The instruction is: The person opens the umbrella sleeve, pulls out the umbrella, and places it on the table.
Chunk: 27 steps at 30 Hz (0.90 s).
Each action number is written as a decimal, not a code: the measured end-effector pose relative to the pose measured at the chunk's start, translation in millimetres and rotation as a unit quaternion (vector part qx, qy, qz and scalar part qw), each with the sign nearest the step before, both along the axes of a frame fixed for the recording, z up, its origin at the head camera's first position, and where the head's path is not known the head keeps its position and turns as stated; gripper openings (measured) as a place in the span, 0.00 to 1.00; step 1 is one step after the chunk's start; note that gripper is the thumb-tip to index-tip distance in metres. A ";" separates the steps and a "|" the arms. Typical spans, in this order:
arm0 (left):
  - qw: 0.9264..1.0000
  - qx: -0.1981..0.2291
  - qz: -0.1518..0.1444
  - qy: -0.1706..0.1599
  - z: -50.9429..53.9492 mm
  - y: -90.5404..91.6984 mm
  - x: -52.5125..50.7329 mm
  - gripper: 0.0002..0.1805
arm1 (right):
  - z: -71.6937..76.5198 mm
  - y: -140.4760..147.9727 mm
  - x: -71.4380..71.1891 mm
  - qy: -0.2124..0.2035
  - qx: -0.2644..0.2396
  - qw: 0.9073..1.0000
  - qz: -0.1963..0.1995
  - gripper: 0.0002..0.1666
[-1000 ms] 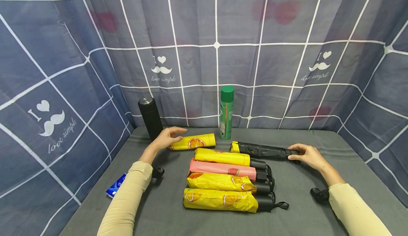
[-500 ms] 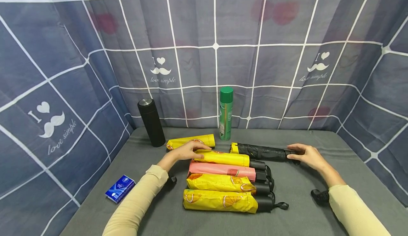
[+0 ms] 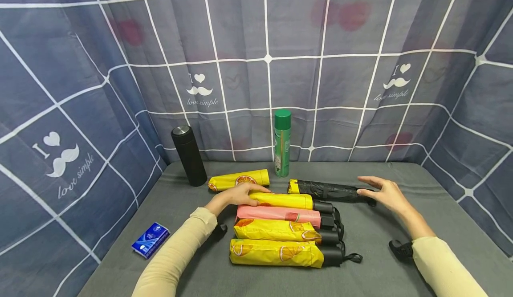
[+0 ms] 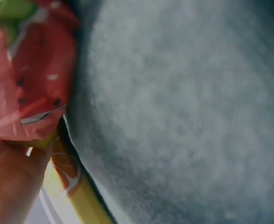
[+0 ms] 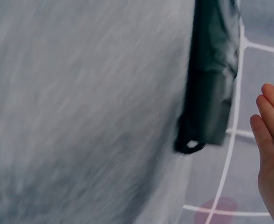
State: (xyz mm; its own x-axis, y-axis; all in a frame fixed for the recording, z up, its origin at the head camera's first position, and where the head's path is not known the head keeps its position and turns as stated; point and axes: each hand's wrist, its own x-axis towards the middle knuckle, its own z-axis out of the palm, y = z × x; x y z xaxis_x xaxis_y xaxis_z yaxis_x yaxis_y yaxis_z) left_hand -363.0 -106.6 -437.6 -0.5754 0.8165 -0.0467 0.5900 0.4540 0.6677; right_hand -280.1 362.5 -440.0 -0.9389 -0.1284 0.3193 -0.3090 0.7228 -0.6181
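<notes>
Several folded umbrellas lie side by side on the grey cloth in the head view. My left hand (image 3: 237, 194) grips the covered left end of the farthest yellow umbrella (image 3: 284, 201), thumb on its near side, fingers over the far side. Just below it is a pink umbrella (image 3: 276, 215) with a watermelon print, then two yellow ones with orange slices, the nearer yellow umbrella (image 3: 276, 252) in front. My right hand (image 3: 386, 195), fingers spread, is by the handle of a black folded umbrella (image 3: 330, 191); the right wrist view shows the hand apart from this black umbrella (image 5: 211, 84).
Behind the row lies a yellow orange-print cover (image 3: 240, 180). A green spray can (image 3: 282, 143) stands at the back, with a black flask (image 3: 189, 156) to its left. A blue tissue pack (image 3: 150, 240) lies at the left. Checked curtain (image 3: 248, 87) encloses the back and sides.
My left hand has left the yellow cover and moved right and nearer onto the farthest yellow umbrella in the row. My right hand has let go of the black umbrella's handle, its fingers spreading.
</notes>
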 end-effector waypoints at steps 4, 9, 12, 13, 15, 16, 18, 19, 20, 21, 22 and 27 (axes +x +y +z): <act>0.999 0.049 0.004 0.003 -2.3 0.3 0.5 0.27 | 8.9 -13.9 2.0 0.014 -0.013 1.000 0.023 0.30; 0.993 0.113 0.012 0.043 -0.6 2.6 2.5 0.26 | 18.2 -33.6 2.1 0.028 -0.025 0.998 0.049 0.29; 0.989 0.134 0.029 0.062 5.6 5.1 7.6 0.25 | 23.5 -47.5 1.3 0.034 -0.044 0.995 0.081 0.28; 0.987 0.144 0.033 0.060 9.2 5.7 10.4 0.24 | 25.0 -52.6 1.0 0.035 -0.052 0.994 0.093 0.28; 0.983 0.165 0.045 0.060 20.8 5.9 18.0 0.23 | 27.8 -61.9 0.9 0.038 -0.061 0.991 0.116 0.28; 0.981 0.177 0.050 0.060 27.1 5.8 21.4 0.23 | 28.9 -66.3 1.0 0.039 -0.067 0.989 0.125 0.29; 0.976 0.202 0.052 0.058 39.6 5.0 27.5 0.23 | 30.9 -73.8 1.5 0.041 -0.072 0.987 0.139 0.29; 0.974 0.213 0.052 0.061 45.3 4.5 29.8 0.23 | 31.7 -77.1 1.9 0.041 -0.074 0.986 0.145 0.29; 0.971 0.223 0.052 0.065 50.1 3.8 31.7 0.22 | 32.3 -80.0 2.3 0.043 -0.075 0.985 0.149 0.29; 0.969 0.231 0.051 0.068 53.1 3.3 32.4 0.23 | 32.7 -82.5 2.5 0.047 -0.077 0.984 0.153 0.29; 0.968 0.238 0.048 0.069 55.7 2.7 32.9 0.22 | 33.3 -85.2 2.9 0.053 -0.079 0.983 0.157 0.29; 0.959 0.272 0.034 0.076 61.6 1.1 34.1 0.22 | 36.7 -97.7 5.2 0.089 -0.094 0.976 0.177 0.29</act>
State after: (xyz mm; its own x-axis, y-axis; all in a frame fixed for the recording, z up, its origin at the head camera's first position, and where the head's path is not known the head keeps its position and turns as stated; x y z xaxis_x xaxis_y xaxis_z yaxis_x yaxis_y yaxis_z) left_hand -328.8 -105.4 -376.0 -0.5953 0.6565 0.4633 0.6800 0.1044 0.7258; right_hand -274.9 264.8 -403.3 -0.7733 -0.3584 0.5230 -0.6340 0.4296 -0.6430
